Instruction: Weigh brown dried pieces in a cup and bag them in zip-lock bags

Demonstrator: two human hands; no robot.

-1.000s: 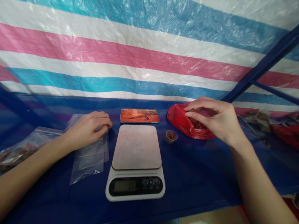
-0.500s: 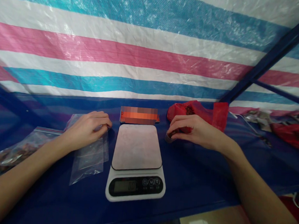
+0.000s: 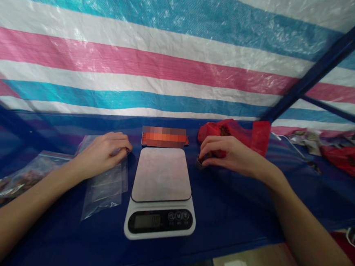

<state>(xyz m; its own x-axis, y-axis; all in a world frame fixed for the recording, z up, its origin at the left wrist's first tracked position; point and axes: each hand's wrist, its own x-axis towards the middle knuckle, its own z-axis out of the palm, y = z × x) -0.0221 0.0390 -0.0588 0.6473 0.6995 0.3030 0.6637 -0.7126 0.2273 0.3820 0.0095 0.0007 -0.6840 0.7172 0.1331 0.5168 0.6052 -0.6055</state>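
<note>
A white kitchen scale (image 3: pixel 163 177) with a pale square plate stands in the middle; its display seems to read zero. To its left, my left hand (image 3: pixel 110 150) rests over clear zip bags (image 3: pixel 103 197), fingers curled in; whatever they hold, if anything, is hidden. On the other side, my right hand (image 3: pixel 225 151) pinches the rim of a small round grey cup (image 3: pixel 199 163) standing on the blue surface. Something dark brown shows in the cup under my fingers. Just behind that hand lies an open red bag (image 3: pixel 208 131) with brown bits inside.
A zip bag of brown pieces (image 3: pixel 16 186) lies at far left, partly under my forearm. Behind the scale is an orange box (image 3: pixel 164 138), partly blurred out. More red bags (image 3: pixel 347 160) and a white cable (image 3: pixel 293 144) lie at right. Blue frame bars (image 3: pixel 317 70) cross the striped sheet.
Both hands keep nearly the same place and grip. The whole view has shifted very slightly.
</note>
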